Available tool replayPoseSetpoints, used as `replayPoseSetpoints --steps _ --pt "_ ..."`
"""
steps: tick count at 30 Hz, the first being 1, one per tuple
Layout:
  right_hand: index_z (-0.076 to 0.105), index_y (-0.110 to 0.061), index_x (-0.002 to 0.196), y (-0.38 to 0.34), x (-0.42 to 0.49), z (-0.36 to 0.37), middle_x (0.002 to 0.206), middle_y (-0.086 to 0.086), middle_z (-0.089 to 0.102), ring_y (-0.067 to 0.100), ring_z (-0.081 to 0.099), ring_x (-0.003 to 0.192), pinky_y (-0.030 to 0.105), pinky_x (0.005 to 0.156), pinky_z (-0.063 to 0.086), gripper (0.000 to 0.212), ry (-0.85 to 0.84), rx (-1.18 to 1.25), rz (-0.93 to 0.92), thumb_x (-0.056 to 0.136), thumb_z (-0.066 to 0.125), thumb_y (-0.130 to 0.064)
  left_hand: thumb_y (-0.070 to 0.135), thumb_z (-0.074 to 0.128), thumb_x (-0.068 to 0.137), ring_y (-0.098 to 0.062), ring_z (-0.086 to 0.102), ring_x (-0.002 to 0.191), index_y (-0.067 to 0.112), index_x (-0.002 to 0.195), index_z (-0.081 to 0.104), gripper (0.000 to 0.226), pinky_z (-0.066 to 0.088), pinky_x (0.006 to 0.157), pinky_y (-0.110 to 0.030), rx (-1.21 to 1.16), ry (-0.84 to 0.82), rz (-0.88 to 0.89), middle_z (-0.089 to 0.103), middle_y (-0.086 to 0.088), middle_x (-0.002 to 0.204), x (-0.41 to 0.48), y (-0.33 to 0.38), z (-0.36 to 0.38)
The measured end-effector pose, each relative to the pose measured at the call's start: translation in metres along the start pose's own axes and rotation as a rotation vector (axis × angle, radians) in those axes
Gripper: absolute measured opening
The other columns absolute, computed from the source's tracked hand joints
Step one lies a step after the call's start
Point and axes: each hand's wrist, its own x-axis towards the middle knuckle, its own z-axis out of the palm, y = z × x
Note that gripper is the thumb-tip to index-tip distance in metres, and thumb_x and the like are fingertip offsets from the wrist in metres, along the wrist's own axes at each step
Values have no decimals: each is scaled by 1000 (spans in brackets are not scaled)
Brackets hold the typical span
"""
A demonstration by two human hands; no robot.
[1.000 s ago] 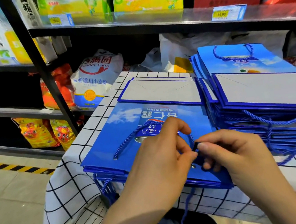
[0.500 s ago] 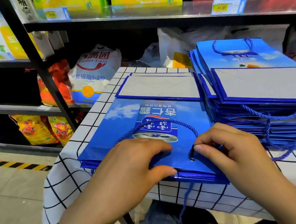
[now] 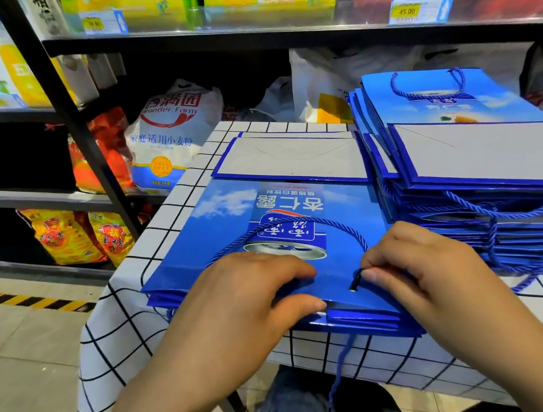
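Shelves [image 3: 274, 29]: dark store racks behind, holding boxed and bagged goods.
Table [image 3: 134, 327]: covered by a white cloth with a black grid.
Stack of bags [image 3: 501, 175]: flat blue bags piled on the table's right side.
Paper bag [image 3: 233, 238]: blue, lying flat at the table's near edge, just left of the stack.
Left hand [image 3: 242, 306]: fingers fairly straight, pressing down on the bag's near part, gripping nothing.
Right hand [image 3: 427, 275]: fingertips pinch the rope handle's end beside a hole in the bag.
Rope handle [image 3: 299, 221]: blue cord arching across the bag's face.
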Motion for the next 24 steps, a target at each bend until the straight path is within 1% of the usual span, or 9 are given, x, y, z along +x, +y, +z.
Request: replayPoseSetpoints --steps 3,4,7,9,10,12,14,19,24 --pt "57 -33 82 -6 1 -2 78 -15 51 9 55 59 29 43 47 14 6 -128 -94 83 45 -40 66 37 66 2 49 98 37 107 57 54 44 76 -15 -5 19 5 57 24 107 0 2 -1" --pt "56 -33 83 -8 1 -4 79 -14 52 12 57 59 31 43 48 16 16 -122 -101 84 42 -40 66 36 66 1 49 99 40 110 52 53 45 76 -17 -5 19 9 53 26 111 0 3 -1" --pt "52 -33 85 -6 3 -13 82 -13 54 16 59 62 38 50 51 16 47 -66 -90 85 38 -41 66 34 68 0 49 101 44 116 34 52 49 76 -24 2 11 26 37 32 121 0 5 -1" --pt "52 -35 86 -5 3 -15 83 -15 54 14 59 64 39 53 52 10 14 -69 -99 85 43 -40 65 35 69 -2 51 98 43 114 38 51 51 75 -28 3 27 29 42 29 118 -1 5 0" --pt "52 -36 87 -5 3 -15 83 -17 54 12 59 65 38 54 52 8 -9 -66 -94 84 45 -39 63 37 69 -3 52 95 40 112 44 49 52 73 -31 -3 43 29 51 25 112 -1 4 0" --pt "52 -36 86 -6 3 -13 82 -18 54 9 58 66 36 55 51 7 -8 -56 -71 83 46 -39 59 42 72 -4 53 89 33 102 58 42 54 66 -33 8 75 39 66 15 92 -2 4 1" --pt "52 -36 85 -6 4 -12 79 -18 55 9 58 68 36 58 51 8 23 -18 -32 83 46 -40 54 44 75 -4 54 85 29 92 65 37 55 61 -33 37 102 63 69 13 81 -2 4 2" --pt "52 -41 89 -4 5 -11 80 -21 55 8 57 72 35 62 50 9 -25 31 -9 85 45 -45 55 42 75 -6 53 86 28 91 66 39 55 61 -37 28 106 58 70 12 80 -1 5 3" --pt "50 -43 90 -5 6 -11 81 -23 55 8 57 74 34 64 49 12 -53 57 26 81 43 -47 55 43 75 -4 53 86 28 88 68 39 54 61 -31 21 113 52 69 13 79 -2 4 3"
